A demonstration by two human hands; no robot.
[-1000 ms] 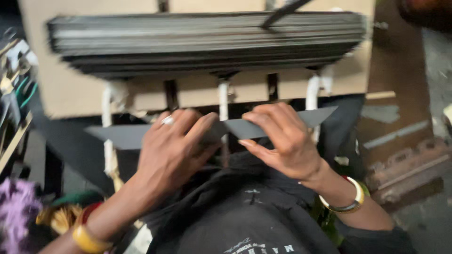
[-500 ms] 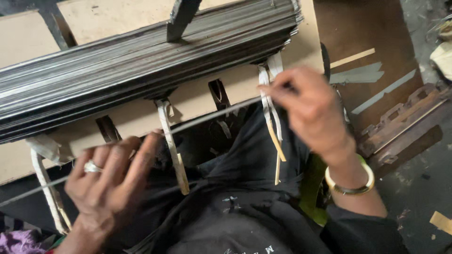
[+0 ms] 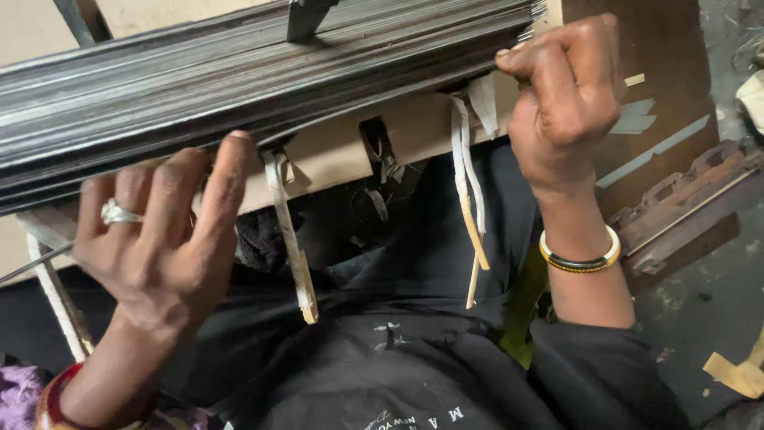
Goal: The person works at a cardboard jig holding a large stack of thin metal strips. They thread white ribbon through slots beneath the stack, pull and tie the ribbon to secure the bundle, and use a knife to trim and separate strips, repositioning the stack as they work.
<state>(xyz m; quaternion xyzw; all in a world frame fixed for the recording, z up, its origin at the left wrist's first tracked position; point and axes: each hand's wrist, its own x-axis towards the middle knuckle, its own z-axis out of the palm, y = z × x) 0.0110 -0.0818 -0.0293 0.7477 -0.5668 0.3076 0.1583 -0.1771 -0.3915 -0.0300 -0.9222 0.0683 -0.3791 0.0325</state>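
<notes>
A thick stack of dark grey sheets [image 3: 239, 87] lies tilted across a tan cardboard board [image 3: 414, 131] over my lap. My left hand [image 3: 159, 239], wearing a ring, reaches up to the stack's near edge; a thin grey sheet [image 3: 32, 263] runs edge-on behind its fingers. My right hand [image 3: 565, 95], with a bangle at the wrist, is closed in a fist at the stack's right end, gripping the sheet's other end against the pile. How my left thumb holds the sheet is hidden.
White strips [image 3: 290, 247] hang from slots in the board, another pair [image 3: 469, 207] further right. A dark bar [image 3: 306, 16] presses on top of the stack. Wooden moulding [image 3: 684, 207] and scraps lie on the floor at right. Purple cloth [image 3: 16, 394] sits bottom left.
Both hands rose from my lap with the thin grey sheet, turned it edge-on and brought it up to the stack's near edge. My right hand closed into a fist at the right end.
</notes>
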